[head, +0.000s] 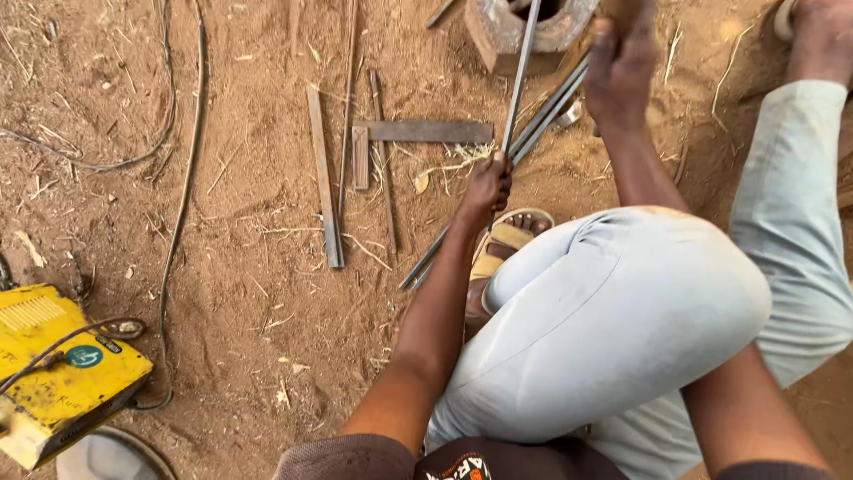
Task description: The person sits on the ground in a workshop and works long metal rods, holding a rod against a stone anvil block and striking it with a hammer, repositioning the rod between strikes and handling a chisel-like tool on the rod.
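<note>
Bare sandy ground (258, 293) under you, straw scattered about, flat steel bar (325, 178) lying beside a metal square (409, 133), thin rods (542, 116) slanting past your sandalled foot (502, 244), yellow welding machine (58, 373) at left, cables (182, 178) snaking across.

The ground (249, 293) is reddish-brown dirt flecked with pale straw. The thin rod (518, 80) and the bundle of bars (546, 111) are dull grey steel, as is the square (418, 132), slightly rust-tinged. The welding machine (53, 373) is bright yellow with a small teal round sticker. The trousers (613, 329) are pale grey-blue. The sandal (506, 238) is tan with yellowish straps. The cables (182, 204) are dark grey.
</note>
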